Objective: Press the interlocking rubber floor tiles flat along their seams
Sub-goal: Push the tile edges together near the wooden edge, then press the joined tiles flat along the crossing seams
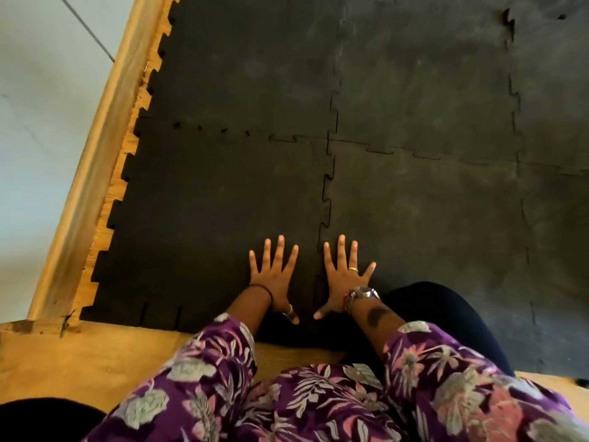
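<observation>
Black interlocking rubber tiles (223, 199) cover the floor ahead of me. A toothed vertical seam (325, 212) runs down between the near left tile and the near right tile (430, 224). My left hand (275, 275) lies flat with fingers spread on the left tile, just left of that seam. My right hand (345, 275) lies flat with fingers spread on the right tile, just right of it. Neither hand holds anything. A horizontal seam (287, 138) crosses farther out, with small gaps along its left part.
A wooden skirting board (92, 173) runs along the left edge of the tiles, with a pale wall (35, 122) beyond it. Bare wooden floor (79, 355) lies at the near edge. My dark-trousered knee (446, 317) rests on the right tile.
</observation>
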